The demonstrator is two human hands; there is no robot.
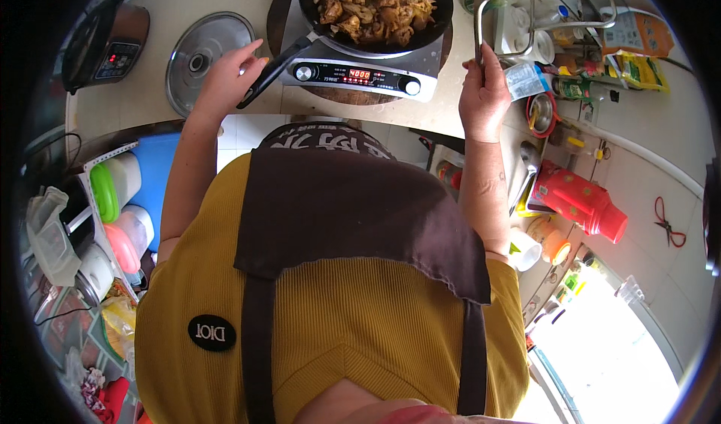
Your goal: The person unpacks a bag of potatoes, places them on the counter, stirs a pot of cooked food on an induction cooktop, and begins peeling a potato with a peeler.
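Note:
A black frying pan (307, 1) full of browned, cut-up meat pieces (374, 7) sits on an induction cooker (419, 66) with a lit red display. The pan's black handle (276, 72) slants down toward me on the left. Beside that handle is my left hand (231, 77), fingers apart and not wrapped around it; a fingertip lies at or close to its edge. To the right of the pan, my right hand (487, 94) grips a metal spatula (480, 13) by its handle, the blade pointing away from me. The spatula's blade is partly cut off by the top edge.
A pan lid (186, 66) lies behind my left hand, with an electric cooker (124, 46) farther left. On the right are a metal rack (532, 27), a red-rimmed bowl (542, 117), bottles and packets, and a red thermos flask (580, 198). Red-handled scissors (669, 224) hang on the wall.

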